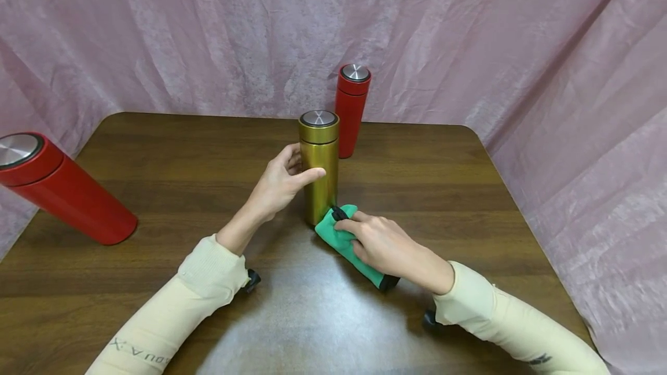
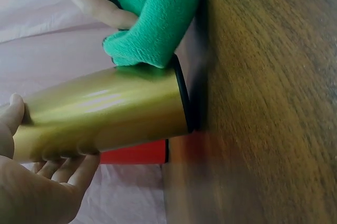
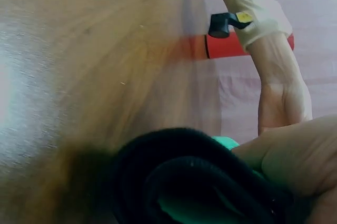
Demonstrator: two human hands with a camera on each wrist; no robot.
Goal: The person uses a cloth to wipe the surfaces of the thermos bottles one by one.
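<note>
A gold flask (image 1: 321, 172) with a silver-topped lid stands on the wooden table. My left hand (image 1: 281, 181) grips it around the middle, thumb across the front and fingers behind. In the left wrist view the gold flask (image 2: 105, 111) lies sideways across the picture, its dark base at the tabletop. My right hand (image 1: 383, 242) holds a folded green cloth (image 1: 365, 259) with black edging, its far end against the lower side of the flask. The right wrist view shows the cloth's rolled dark edge (image 3: 174, 140) close up, with part of the right hand (image 3: 300, 166) beside it.
A red flask (image 1: 352, 111) stands just behind the gold one, near the table's back edge. Another red flask (image 1: 68, 190) is at the far left. Pink curtains (image 1: 250, 33) hang around the brown table (image 1: 208, 149).
</note>
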